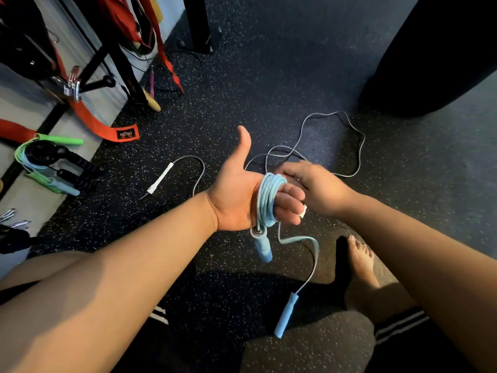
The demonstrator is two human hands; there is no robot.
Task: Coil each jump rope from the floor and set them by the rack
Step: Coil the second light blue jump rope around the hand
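A light blue jump rope (pixel 266 197) is wound in several loops around the curled fingers of my left hand (pixel 242 189), palm up and thumb out. One blue handle (pixel 263 248) hangs just below that hand. The free end runs down to the other blue handle (pixel 285 314), low beside my knee. My right hand (pixel 314 184) reaches over the coil with its fingers curled on the top loops. A small white piece (pixel 303 211) shows under it; I cannot tell what it is. A grey jump rope (pixel 357 146) with a white handle (pixel 160 178) lies uncoiled on the floor beyond.
The black rack (pixel 118 55) with red straps (pixel 102 125) stands at upper left. Coiled green and blue ropes and black grips (pixel 51 168) lie at its foot. A large dark bag (pixel 435 49) fills the upper right. My bare foot (pixel 363 267) rests on the speckled floor.
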